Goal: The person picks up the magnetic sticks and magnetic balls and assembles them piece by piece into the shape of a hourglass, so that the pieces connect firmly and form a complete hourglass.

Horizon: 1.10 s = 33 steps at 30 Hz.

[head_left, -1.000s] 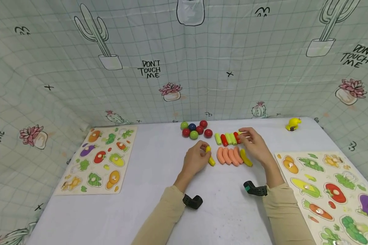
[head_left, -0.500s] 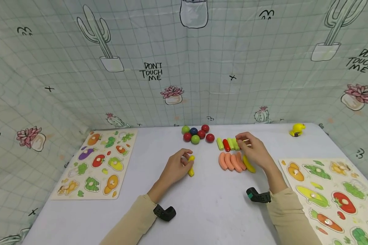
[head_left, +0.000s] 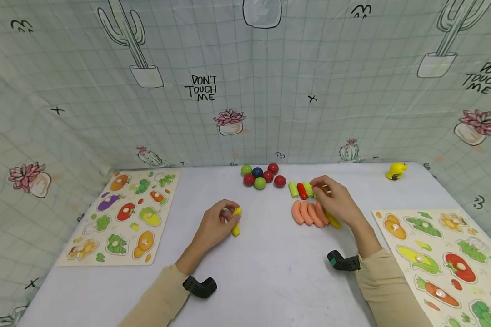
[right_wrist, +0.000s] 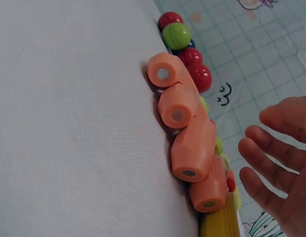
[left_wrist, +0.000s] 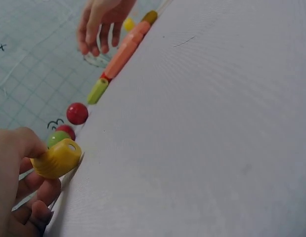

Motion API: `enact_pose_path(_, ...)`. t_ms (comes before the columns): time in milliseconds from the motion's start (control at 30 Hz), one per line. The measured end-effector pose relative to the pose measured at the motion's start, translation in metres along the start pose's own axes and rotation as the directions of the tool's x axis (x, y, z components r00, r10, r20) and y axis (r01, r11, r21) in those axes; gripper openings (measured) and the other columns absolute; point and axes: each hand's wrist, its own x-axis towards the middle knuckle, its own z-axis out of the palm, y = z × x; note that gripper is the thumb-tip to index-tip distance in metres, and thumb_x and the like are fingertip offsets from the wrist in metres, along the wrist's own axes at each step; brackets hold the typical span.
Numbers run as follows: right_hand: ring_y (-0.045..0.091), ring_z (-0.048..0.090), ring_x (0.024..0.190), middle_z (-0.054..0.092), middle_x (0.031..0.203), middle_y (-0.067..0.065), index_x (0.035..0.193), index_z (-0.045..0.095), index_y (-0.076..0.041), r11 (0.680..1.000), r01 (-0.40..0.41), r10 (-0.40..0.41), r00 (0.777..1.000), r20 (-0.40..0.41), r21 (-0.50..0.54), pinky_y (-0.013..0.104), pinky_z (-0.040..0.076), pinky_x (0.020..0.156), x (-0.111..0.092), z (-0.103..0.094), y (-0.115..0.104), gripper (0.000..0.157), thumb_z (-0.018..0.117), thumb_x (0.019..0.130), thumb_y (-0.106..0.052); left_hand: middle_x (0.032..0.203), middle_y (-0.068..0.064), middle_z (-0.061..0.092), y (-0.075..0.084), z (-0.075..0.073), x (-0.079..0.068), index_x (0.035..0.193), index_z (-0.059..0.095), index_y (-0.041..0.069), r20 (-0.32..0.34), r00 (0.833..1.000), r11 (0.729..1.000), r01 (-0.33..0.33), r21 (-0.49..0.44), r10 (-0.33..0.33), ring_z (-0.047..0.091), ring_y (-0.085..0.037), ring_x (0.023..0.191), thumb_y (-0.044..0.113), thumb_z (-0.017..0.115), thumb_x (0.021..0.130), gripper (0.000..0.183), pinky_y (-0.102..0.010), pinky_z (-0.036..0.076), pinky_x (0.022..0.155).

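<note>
The yellow piece [left_wrist: 58,159] is pinched between the thumb and fingers of the left hand [head_left: 214,227], over the tabletop [head_left: 266,272], left of its middle (whether it touches the surface, I cannot tell). The right hand [head_left: 338,200] is above the green and red sticks [head_left: 302,191], its fingers loose and apart. Nearer to the front edge lie the pink pieces [head_left: 313,215] in a row. Close to the far edge are coloured balls [head_left: 260,183]; a yellow toy [head_left: 397,171] stays near the far right corner.

Rm type unclear, booth-like, cactus-print cloth walls [head_left: 262,68], wht tbl [head_left: 266,281], veg-pic boards [head_left: 125,225]
</note>
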Motion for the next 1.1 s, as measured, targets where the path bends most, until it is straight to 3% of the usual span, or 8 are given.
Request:
enact_pose_path(167, 0.033, 0.053, 0.108, 0.058, 0.12, 0.016, 0.124, 0.051, -0.008, 1.0, 0.029, -0.029, 1.0, 0.004, -0.007, 0.05, 0.044, 0.094, 0.001, 0.005, -0.001, 0.03, 0.045, 0.099, -0.025, 0.093, 0.0, 0.062, -0.007, 0.001, 0.0, 0.104, 0.063, 0.015, -0.009, 1.0, 0.999, -0.003, -0.04, 0.003, 0.052, -0.01, 0.068, 0.014, 0.069, 0.085, 0.02, -0.015, 0.035, 0.056)
enact_pose_path(400, 0.03, 0.055, 0.104, 0.059, 0.118, 0.015, 0.123, 0.052, -0.006, 0.999, 0.049, -0.049, 0.999, 0.013, -0.022, 0.045, 0.046, 0.088, 0.001, 0.013, -0.002, 0.029, 0.046, 0.099, -0.02, 0.086, 0.001, 0.061, -0.009, 0.002, -0.003, 0.102, 0.063, 0.016, 0.011, 1.0, 1.0, 0.008, -0.026, -0.008, 0.049, -0.01, 0.064, 0.016, 0.069, 0.085, 0.018, -0.017, 0.034, 0.054)
enact_pose_path(800, 0.029, 0.051, 0.111, 0.055, 0.121, 0.015, 0.124, 0.05, -0.004, 0.989, 0.125, -0.126, 0.992, -0.001, -0.083, 0.049, 0.041, 0.098, 0.011, 0.008, -0.016, 0.03, 0.05, 0.096, -0.014, 0.087, 0.001, 0.061, -0.006, 0.006, 0.003, 0.104, 0.064, 0.016, 0.074, 0.997, 0.999, -0.037, 0.022, 0.035, 0.049, -0.01, 0.069, 0.02, 0.066, 0.087, 0.018, -0.018, 0.037, 0.06)
enact_pose_path(1100, 0.03, 0.05, 0.118, 0.05, 0.129, 0.015, 0.129, 0.048, -0.006, 0.979, 0.169, -0.158, 0.983, 0.094, -0.114, 0.05, 0.041, 0.1, 0.037, 0.012, -0.031, 0.036, 0.053, 0.095, -0.015, 0.092, -0.001, 0.062, -0.008, 0.003, 0.002, 0.105, 0.063, 0.015, 0.02, 1.0, 0.999, -0.018, -0.03, 0.018, 0.05, -0.011, 0.068, 0.017, 0.067, 0.087, 0.018, -0.017, 0.036, 0.057)
